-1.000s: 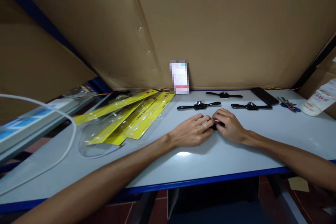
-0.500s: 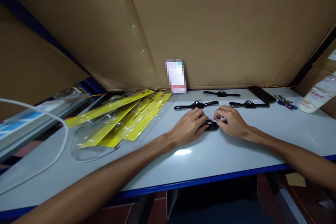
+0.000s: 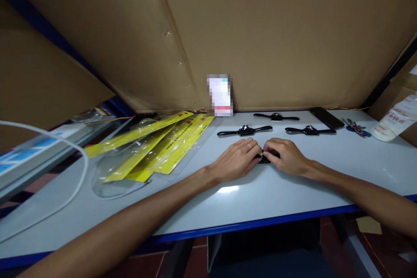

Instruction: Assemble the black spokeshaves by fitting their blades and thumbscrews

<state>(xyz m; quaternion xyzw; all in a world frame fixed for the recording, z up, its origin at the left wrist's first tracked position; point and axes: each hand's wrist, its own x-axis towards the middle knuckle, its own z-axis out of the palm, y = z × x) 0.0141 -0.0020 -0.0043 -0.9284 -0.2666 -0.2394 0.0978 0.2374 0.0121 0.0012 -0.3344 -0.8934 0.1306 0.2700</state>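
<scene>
A black spokeshave [image 3: 266,160] lies on the table between my hands, mostly covered by them. My left hand [image 3: 239,156] is closed around its left side, fingers over the handle. Thumb and fingers of my right hand [image 3: 286,156] pinch at the middle of the tool, where a small metal part shows; the exact part is hidden. Beyond my hands lie three more black spokeshaves: one at the left [image 3: 245,130], one at the back [image 3: 276,117] and one at the right [image 3: 310,130].
Yellow-carded clear plastic packages [image 3: 176,147] fan out on the white table [image 3: 276,200] at left. A lit phone screen [image 3: 221,95], blurred out, leans on the cardboard wall. Right stand a dark phone [image 3: 326,118], keys [image 3: 355,128] and a bottle [image 3: 395,119]. A white cable [image 3: 83,173] arcs at far left.
My right hand has moved left and closed in on the middle of the spokeshave, beside my left hand. My left hand stays on the tool. The camera view has shifted slightly.
</scene>
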